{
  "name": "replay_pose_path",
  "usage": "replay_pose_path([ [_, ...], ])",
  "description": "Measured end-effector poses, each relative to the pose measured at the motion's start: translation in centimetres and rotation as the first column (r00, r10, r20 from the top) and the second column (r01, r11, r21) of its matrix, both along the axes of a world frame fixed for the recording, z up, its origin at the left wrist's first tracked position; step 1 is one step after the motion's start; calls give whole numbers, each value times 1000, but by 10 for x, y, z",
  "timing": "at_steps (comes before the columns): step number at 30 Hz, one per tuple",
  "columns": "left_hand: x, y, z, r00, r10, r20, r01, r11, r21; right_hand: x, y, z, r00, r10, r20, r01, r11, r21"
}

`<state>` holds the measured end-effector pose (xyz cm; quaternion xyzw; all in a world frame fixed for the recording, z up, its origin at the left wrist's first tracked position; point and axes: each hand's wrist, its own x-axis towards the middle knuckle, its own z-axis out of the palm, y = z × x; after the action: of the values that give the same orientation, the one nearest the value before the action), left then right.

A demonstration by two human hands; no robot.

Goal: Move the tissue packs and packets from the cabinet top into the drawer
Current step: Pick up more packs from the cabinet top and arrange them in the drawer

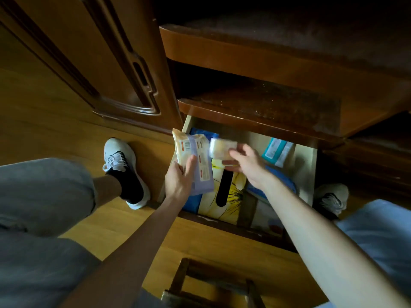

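Seen from the head camera, a person crouches over an open drawer point(305, 174) at the centre of the frame, both hands loaded with goods on their way in. The left hand point(178, 181) grips a tall pack point(194, 158) with a lilac and yellow wrapper, thumb across its front and fingers point(191, 166) wrapped behind, holding it upright over the drawer's left edge. The right hand point(246, 162) pinches a smaller pale tissue pack point(222, 147), blurred, between thumb and curled fingers, just right of the tall pack and above the drawer's middle. Neither item has been let go. Below them the drawer already holds a yellow-and-white packet point(231, 196) with a dark stripe, blue packets point(280, 178) under the right forearm, and a teal-and-white pack point(277, 152) leaning in the far right corner. The cabinet top point(278, 103) in the upper centre of the frame lies dark and shows no packs on the part in view, though its right end is cut off by shadow. Judging by that, the job looks close to finished, with these two packs possibly the last to set down. White trainers point(120, 161) flank the drawer on a wooden floor point(44, 134).
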<state>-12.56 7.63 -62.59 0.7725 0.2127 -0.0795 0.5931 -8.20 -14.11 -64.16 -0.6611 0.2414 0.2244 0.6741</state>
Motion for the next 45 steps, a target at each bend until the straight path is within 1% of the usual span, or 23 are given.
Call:
replay_pose_path([
  [2,3,3,2,998,51,22,-51,998,25,13,-5,-9,999,-40,10,41,971,-236],
  [5,8,7,4,999,29,17,-30,997,65,29,-4,-21,993,-109,55,122,854,-507],
  [7,7,11,0,1000,4,-6,-3,997,81,43,2,-26,996,-58,72,91,749,-657],
  [8,6,14,-1,1000,-13,-17,15,996,91,50,6,-30,998,-13,59,50,721,-691],
  [10,4,17,-3,999,-40,-35,43,995,88,61,11,-39,999,48,-4,-37,721,-692],
  [13,2,21,-1,991,-107,-77,112,991,70,70,11,-55,979,124,-161,-200,729,-654],
  [14,3,21,1,986,-139,-93,147,985,93,73,13,-58,961,171,-215,-271,725,-634],
  [16,6,22,4,972,-210,-101,228,946,231,78,17,-60,935,237,-264,-353,705,-616],
  [17,8,21,5,963,-252,-99,271,899,343,81,19,-61,937,235,-257,-346,706,-617],
  [19,11,17,8,934,-338,-117,340,739,582,80,20,-63,954,203,-222,-300,694,-654],
  [20,12,15,8,921,-368,-128,353,652,671,78,19,-63,955,194,-225,-297,662,-689],
  [21,13,12,9,915,-379,-140,356,591,724,74,17,-63,950,196,-242,-312,625,-716],
  [22,12,11,10,914,-377,-148,352,558,751,71,14,-62,944,210,-256,-331,605,-724],
  [24,6,10,12,918,-373,-135,332,537,776,69,8,-62,930,263,-258,-368,610,-702],
  [25,2,10,12,906,-409,-104,320,504,802,68,5,-61,922,296,-250,-384,618,-686],
  [27,-4,11,12,843,-537,-24,281,402,872,66,0,-60,919,335,-210,-386,645,-659],
  [28,-4,13,12,799,-601,-31,301,355,885,64,-2,-59,922,339,-186,-373,657,-655],
  [31,-4,19,5,658,-720,-223,504,201,840,51,-5,-54,935,320,-153,-337,665,-667],
  [33,-9,21,-3,598,-736,-319,567,107,817,39,-8,-47,944,288,-157,-316,665,-677],
  [34,-11,19,-3,597,-734,-323,557,91,825,32,-10,-44,950,267,-161,-303,668,-680],
  [38,-5,3,2,658,-684,-313,504,92,859,0,-25,-26,973,205,-105,-220,698,-681],
  [42,-3,0,10,658,-655,-372,554,85,828,-24,-39,1,948,307,-78,-268,646,-715],
  [45,-9,2,20,651,-632,-420,578,55,814,-34,-51,23,943,322,-81,-273,611,-743],
])
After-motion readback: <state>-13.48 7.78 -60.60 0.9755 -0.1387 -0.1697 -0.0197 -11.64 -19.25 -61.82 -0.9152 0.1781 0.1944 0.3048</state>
